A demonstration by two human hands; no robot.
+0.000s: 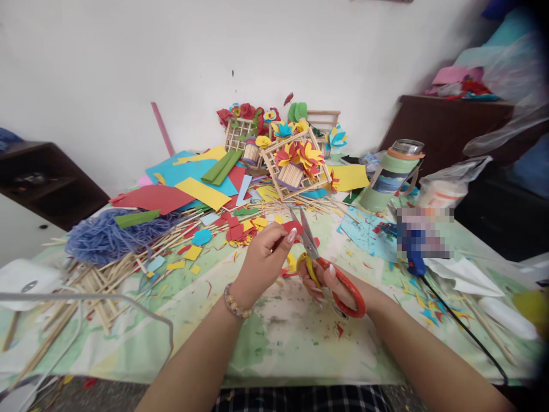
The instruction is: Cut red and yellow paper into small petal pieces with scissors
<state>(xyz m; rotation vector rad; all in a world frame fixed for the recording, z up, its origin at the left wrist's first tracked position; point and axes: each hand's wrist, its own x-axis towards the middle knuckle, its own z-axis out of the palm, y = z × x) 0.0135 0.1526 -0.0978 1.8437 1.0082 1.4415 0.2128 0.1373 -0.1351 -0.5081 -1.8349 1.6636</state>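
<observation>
My right hand [317, 280] is closed round the handles of a pair of scissors [313, 249], one loop orange-red and the other yellow, with the two blades a little apart and their tips pointing away from me. My left hand [268, 254] has thumb and fingers pinched together on a small piece of red paper [293, 227], which sits right at the blades; I cannot tell whether it lies between them. A beaded bracelet [237, 303] circles my left wrist. Under both hands spreads a pale green patterned tablecloth [278, 355], specked with clippings. Just beyond my left hand lies a heap of red and yellow paper scraps [239, 230], and to its left a flat blue paper piece [202, 237]. Further left, a tangle of violet-blue yarn [111, 240] rests near many loose wooden sticks [100, 292]. Ahead of me, past the blade tips, a tilted stick frame [274, 171] carries red and yellow paper flowers [300, 157], with a large red sheet [154, 198] and a yellow sheet [202, 193] left of it. On my right stand a green bottle [373, 198] and, nearer, a blue tool [415, 262] with a black cord, partly blurred out.
</observation>
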